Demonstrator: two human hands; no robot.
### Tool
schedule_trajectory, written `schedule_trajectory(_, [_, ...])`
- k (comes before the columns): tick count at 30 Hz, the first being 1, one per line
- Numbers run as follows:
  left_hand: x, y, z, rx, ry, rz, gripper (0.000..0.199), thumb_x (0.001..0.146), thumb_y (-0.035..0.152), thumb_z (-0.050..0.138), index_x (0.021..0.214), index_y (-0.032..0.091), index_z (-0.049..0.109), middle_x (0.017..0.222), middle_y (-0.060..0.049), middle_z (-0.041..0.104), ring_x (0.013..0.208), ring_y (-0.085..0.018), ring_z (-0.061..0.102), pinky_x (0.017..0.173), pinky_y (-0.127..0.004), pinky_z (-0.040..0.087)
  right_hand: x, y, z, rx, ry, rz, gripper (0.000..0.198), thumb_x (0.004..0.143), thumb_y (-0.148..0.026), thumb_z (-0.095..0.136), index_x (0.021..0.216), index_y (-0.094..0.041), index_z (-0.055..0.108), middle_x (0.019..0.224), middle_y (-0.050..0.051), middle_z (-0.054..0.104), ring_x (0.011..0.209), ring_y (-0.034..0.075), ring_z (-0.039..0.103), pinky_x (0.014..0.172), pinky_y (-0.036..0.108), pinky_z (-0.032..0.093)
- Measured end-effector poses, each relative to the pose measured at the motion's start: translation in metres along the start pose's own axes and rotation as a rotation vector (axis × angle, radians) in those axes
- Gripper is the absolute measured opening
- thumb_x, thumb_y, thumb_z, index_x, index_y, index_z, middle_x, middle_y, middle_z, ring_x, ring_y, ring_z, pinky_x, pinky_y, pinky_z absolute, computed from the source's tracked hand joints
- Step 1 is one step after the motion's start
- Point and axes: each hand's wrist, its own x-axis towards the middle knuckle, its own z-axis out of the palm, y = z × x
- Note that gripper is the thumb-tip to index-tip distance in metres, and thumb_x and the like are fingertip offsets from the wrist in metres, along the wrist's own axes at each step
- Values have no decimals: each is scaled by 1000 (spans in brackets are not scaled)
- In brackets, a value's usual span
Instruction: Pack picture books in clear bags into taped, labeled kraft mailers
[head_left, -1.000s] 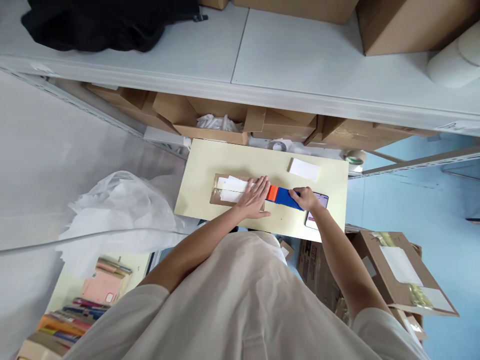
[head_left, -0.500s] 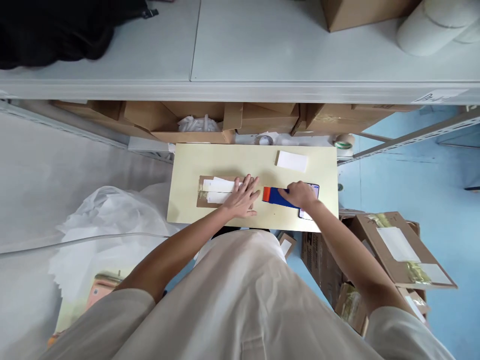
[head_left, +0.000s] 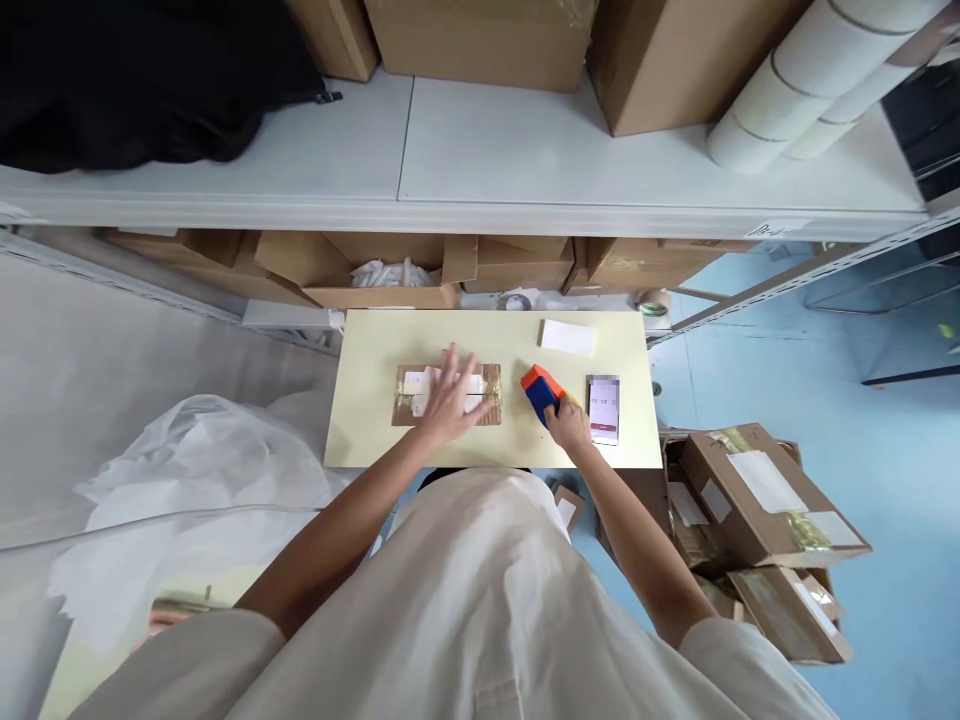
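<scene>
My left hand [head_left: 448,400] is spread over a small brown cardboard box [head_left: 491,378] that lies on the pale yellow table [head_left: 360,440]. White labels [head_left: 418,384] and clear tape show on the box's top. Whether the palm touches it I cannot tell. My right hand [head_left: 570,428] is closed around one end of a blue-and-orange block-shaped object [head_left: 541,392], with a bit of yellow by the fingers; its exact kind is unclear. Just right of that hand lies a phone [head_left: 604,412] with its screen lit. Behind it is a white stack of paper slips [head_left: 568,337].
Open cartons [head_left: 382,297] stand under a grey shelf [head_left: 480,215] beyond the table. A tape roll [head_left: 654,303] sits near the back right corner. Taped boxes [head_left: 757,490] are piled on the right, and white plastic sheeting [head_left: 202,470] lies on the left.
My right hand has moved left off the phone, and the blue-and-orange object is turned, showing more orange. My left hand has shifted left over the box. The view has tilted up.
</scene>
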Motion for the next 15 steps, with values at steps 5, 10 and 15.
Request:
schedule_trajectory(5, [-35, -65, -13, -266, 253, -480, 88, 83, 64, 45, 150, 14, 16, 157, -19, 12, 145, -36, 7, 114, -56, 15, -8, -12, 34, 3, -10, -19, 33, 89, -24, 37, 114, -8, 51, 99, 21, 66, 93, 31, 62, 77, 40, 44])
schedule_trajectory(10, [-52, -91, -8, -762, 191, -420, 83, 81, 74, 34, 136, 12, 42, 136, -18, 53, 126, -30, 49, 105, -40, 40, -18, -15, 44, 41, 31, -84, 44, 86, -21, 43, 128, -11, 44, 118, 21, 60, 110, 31, 57, 92, 43, 43])
schedule_trajectory(15, [-63, -99, -6, -883, 134, -308, 85, 78, 77, 37, 136, 15, 44, 133, -15, 56, 127, -27, 49, 102, -36, 43, -31, -27, 47, 234, 164, -277, 75, 77, -32, 62, 143, -15, 30, 143, 20, 42, 135, 33, 36, 108, 48, 33])
